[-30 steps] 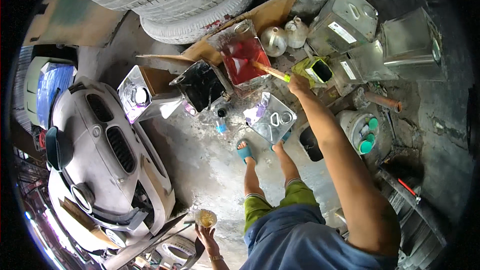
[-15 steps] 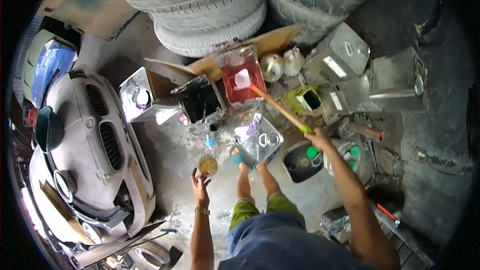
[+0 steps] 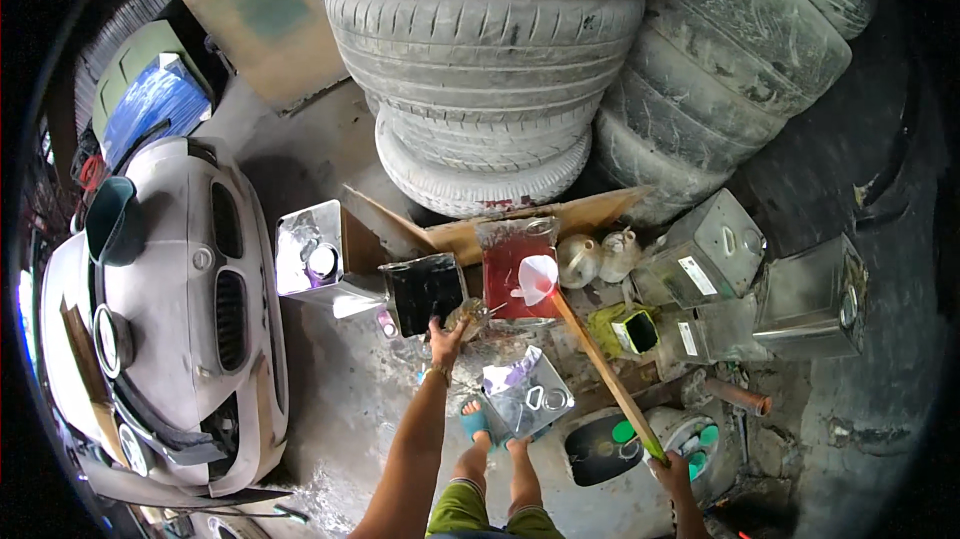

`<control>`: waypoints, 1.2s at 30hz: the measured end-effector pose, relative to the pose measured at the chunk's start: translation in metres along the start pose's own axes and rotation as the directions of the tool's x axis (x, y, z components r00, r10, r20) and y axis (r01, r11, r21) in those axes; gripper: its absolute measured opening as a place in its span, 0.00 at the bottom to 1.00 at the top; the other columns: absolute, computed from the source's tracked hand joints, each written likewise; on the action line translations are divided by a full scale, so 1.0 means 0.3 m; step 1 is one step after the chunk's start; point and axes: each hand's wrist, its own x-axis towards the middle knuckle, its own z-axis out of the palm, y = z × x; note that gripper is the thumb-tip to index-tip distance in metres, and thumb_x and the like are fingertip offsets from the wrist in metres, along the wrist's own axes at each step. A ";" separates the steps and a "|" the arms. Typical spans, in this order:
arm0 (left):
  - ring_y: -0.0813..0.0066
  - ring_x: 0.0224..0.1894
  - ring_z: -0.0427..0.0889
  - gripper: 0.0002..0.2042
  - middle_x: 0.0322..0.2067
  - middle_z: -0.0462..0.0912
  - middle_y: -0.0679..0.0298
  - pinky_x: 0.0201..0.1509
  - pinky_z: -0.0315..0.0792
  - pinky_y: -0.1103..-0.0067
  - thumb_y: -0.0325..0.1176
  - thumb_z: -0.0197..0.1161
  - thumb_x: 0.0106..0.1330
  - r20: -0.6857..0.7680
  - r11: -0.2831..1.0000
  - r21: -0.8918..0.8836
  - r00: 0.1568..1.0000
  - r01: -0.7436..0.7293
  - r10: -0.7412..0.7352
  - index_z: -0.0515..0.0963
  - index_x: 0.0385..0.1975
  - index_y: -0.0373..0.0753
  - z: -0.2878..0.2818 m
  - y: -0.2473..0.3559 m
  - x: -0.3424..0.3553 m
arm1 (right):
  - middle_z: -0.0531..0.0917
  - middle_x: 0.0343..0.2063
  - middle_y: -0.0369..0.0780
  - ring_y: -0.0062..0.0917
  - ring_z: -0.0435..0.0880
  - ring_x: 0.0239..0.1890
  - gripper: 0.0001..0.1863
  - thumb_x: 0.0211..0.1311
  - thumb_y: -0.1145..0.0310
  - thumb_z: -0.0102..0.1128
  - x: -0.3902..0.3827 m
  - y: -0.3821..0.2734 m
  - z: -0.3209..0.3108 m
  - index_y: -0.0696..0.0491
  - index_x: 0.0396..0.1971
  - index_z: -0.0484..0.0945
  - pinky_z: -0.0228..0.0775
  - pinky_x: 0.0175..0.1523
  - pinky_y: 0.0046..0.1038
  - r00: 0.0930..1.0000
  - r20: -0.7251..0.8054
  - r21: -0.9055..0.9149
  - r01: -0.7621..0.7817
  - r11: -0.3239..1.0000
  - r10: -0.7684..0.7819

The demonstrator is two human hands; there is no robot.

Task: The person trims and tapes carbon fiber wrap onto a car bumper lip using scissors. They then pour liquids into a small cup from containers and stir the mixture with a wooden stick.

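My right hand (image 3: 672,471) is closed round the green-wrapped end of a long-handled scoop (image 3: 610,374). A translucent pink cup (image 3: 538,279) forms the scoop's far end, over the square tin (image 3: 497,284) of red liquid. My left arm reaches forward, and my left hand (image 3: 443,341) grips a clear round container (image 3: 466,317) with something yellowish in it. That container is beside the red tin, at the near right corner of a tin with a black inside (image 3: 420,289). Some of the left fingers are hidden. A thin stick pokes out next to the container.
Stacked tyres (image 3: 480,69) and a cardboard sheet (image 3: 590,204) stand behind the tins. A silver can (image 3: 530,399) sits by my feet. More metal cans (image 3: 700,249) and a yellow container (image 3: 632,329) are on the right, a black basin (image 3: 600,454) nearer. A car front (image 3: 190,289) fills the left.
The view has tilted forward. My left hand has moved forward with the clear container to the tins. My right hand has drawn back, and the scoop's cup now shows a funnel-like shape.
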 end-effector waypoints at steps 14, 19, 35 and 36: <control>0.61 0.54 0.75 0.51 0.53 0.73 0.45 0.55 0.71 0.72 0.50 0.77 0.47 0.433 0.965 -0.238 0.901 0.110 0.004 0.53 0.64 0.30 0.193 0.166 0.243 | 0.71 0.18 0.34 0.19 0.66 0.22 0.14 0.51 0.64 0.69 -0.152 -0.096 -0.229 0.56 0.27 0.74 0.59 0.27 0.28 0.995 -0.099 0.162 0.020 0.987 -0.004; 0.69 0.42 0.79 0.46 0.48 0.76 0.52 0.39 0.76 0.76 0.39 0.77 0.49 0.490 0.939 -0.323 0.869 0.118 0.060 0.53 0.63 0.33 0.201 0.266 0.252 | 0.68 0.17 0.30 0.15 0.63 0.22 0.13 0.50 0.65 0.70 -0.164 -0.148 -0.251 0.56 0.25 0.74 0.56 0.27 0.24 0.987 -0.153 0.164 0.070 0.984 -0.044; 0.65 0.43 0.80 0.47 0.48 0.76 0.49 0.40 0.77 0.74 0.38 0.77 0.49 0.514 0.930 -0.334 0.857 0.155 0.043 0.51 0.64 0.33 0.154 0.299 0.240 | 0.69 0.14 0.32 0.16 0.64 0.19 0.16 0.52 0.60 0.69 -0.211 -0.178 -0.238 0.56 0.24 0.74 0.57 0.24 0.27 0.954 -0.268 0.003 0.136 0.991 -0.131; 0.64 0.44 0.79 0.47 0.49 0.76 0.49 0.42 0.76 0.73 0.38 0.77 0.49 0.529 0.906 -0.389 0.846 0.168 0.070 0.50 0.64 0.33 0.151 0.295 0.238 | 0.70 0.13 0.33 0.17 0.64 0.18 0.17 0.52 0.58 0.69 -0.216 -0.208 -0.237 0.56 0.24 0.74 0.58 0.24 0.28 0.950 -0.280 0.021 0.151 0.988 -0.139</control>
